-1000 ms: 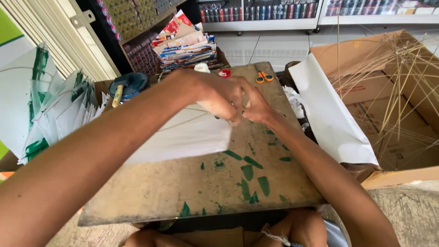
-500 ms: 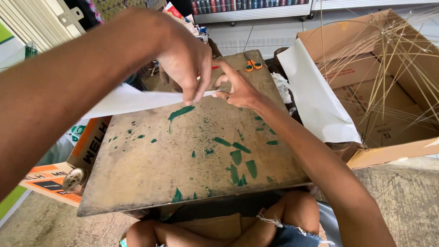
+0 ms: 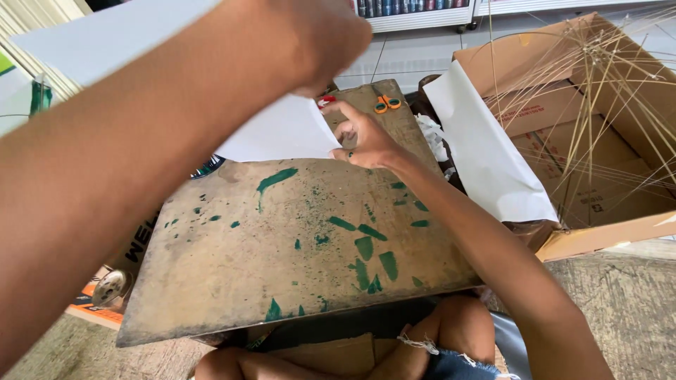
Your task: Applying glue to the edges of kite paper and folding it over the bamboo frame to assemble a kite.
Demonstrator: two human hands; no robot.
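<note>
White paper sheet (image 3: 282, 134) lies across the far end of the paint-stained board (image 3: 282, 239); head view shows the left hand (image 3: 320, 42) clamped on its raised edge, lifting it, while the right hand (image 3: 362, 134), fingers spread, pins its corner flat

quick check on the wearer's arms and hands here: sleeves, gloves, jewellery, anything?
Both forearms are bare as far as the frame shows, no sleeves. Left hand and right hand: no gloves, no rings, watch or wristbands visible. Left hand is close to the lens and partly blurred.
</note>
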